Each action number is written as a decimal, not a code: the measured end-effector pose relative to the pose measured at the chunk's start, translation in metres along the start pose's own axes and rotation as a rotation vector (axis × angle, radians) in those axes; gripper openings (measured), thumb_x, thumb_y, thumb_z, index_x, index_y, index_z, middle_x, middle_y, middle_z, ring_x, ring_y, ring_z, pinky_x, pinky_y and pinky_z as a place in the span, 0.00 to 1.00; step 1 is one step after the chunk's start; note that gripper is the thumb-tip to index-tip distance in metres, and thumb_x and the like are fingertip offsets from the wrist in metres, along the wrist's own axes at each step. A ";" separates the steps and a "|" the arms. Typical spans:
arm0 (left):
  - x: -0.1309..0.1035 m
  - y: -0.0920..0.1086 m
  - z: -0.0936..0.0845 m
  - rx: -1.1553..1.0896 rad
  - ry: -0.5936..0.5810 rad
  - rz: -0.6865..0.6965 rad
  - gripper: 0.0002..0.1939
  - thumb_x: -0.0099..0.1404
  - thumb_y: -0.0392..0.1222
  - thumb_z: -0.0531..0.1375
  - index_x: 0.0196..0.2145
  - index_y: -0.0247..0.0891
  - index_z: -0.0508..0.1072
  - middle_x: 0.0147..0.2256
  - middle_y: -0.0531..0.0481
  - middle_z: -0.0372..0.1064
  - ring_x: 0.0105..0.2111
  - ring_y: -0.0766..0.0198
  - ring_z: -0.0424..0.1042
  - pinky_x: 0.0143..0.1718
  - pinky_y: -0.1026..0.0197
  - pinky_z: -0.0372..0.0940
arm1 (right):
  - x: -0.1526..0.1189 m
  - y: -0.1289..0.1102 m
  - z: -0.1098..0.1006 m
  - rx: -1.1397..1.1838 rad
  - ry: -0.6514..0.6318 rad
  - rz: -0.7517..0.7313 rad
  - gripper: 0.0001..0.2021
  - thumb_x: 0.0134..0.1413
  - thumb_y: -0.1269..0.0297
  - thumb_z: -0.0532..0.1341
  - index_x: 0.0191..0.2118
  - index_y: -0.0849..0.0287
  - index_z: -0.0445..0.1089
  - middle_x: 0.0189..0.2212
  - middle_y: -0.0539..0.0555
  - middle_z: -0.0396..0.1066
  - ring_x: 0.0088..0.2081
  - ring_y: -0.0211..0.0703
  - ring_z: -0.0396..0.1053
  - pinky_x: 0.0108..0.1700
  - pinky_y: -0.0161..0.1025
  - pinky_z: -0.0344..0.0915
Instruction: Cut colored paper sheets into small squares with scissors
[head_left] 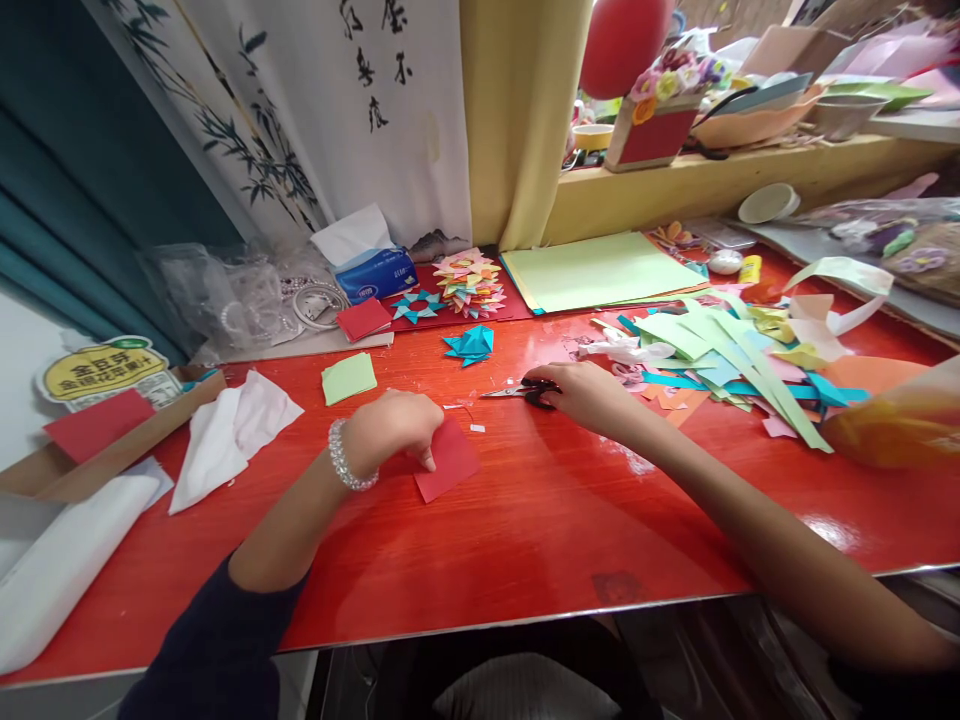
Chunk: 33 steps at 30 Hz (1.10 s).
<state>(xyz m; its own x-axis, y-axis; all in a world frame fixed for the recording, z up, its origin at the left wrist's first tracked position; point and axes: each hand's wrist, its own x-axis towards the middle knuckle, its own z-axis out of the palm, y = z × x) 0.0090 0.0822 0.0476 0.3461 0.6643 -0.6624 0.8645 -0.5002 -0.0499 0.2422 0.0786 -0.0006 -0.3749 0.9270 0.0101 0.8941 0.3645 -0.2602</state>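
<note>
- My left hand (396, 432): half-curled, thumb against smooth red paper square (452, 462); pinch or press, cannot tell.
- My right hand (589, 395): closed around black-handled scissors (541, 396), pointed metal blades leftward.
- Glossy red table (517, 540), beneath both.
- Folded blue paper (471, 345), angular, beyond scissors.

Head view: both hands at a red desk (547, 540), with red paper and scissors.
The left hand (397, 432), wearing a clear bead bracelet (349, 456), touches a red paper square (448, 462). The right hand (589, 395) has its grip at the black handles of the scissors (531, 392); the blades point toward the left hand. A small white scrap (477, 428) lies between the hands. Beyond them sits a folded blue paper piece (471, 345); a green paper stack (349, 379) lies to its left. Cut paper strips (739, 350) are piled right of the right hand.
</note>
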 end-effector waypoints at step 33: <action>0.015 -0.062 -0.012 -0.273 0.261 0.189 0.17 0.56 0.56 0.55 0.32 0.39 0.64 0.32 0.51 0.64 0.29 0.63 0.62 0.28 0.63 0.53 | -0.001 0.000 0.011 -0.286 0.072 -0.124 0.13 0.58 0.71 0.51 0.47 0.59 0.67 0.38 0.56 0.72 0.39 0.47 0.69 0.32 0.39 0.50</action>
<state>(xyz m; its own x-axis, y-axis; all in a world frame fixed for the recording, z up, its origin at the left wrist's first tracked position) -0.0348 0.1299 0.0494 0.5582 0.7110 -0.4277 0.8296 -0.4846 0.2772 0.2401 0.0771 -0.0111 -0.4763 0.8740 0.0960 0.8791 0.4758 0.0296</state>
